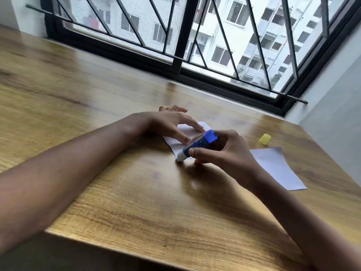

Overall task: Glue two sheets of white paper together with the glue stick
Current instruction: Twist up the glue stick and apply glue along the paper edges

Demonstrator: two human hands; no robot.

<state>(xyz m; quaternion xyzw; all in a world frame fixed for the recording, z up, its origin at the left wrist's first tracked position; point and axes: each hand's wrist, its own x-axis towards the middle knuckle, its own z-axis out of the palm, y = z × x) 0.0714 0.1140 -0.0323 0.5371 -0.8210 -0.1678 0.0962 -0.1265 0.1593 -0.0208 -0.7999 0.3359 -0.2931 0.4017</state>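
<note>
A small white paper sheet (176,146) lies at the middle of the wooden table (121,173). My left hand (166,124) presses it flat with spread, straight fingers. My right hand (220,149) grips a blue glue stick (199,144), tilted, with its white glue end down at the sheet's near corner. Part of this sheet is hidden under both hands. A second white paper sheet (277,167) lies flat to the right, apart from the hands.
The yellow glue cap (265,138) lies on the table beyond the second sheet. A black-framed window with bars (179,55) runs along the table's far edge. A grey wall (336,106) bounds the right side. The table's near edge crosses the bottom.
</note>
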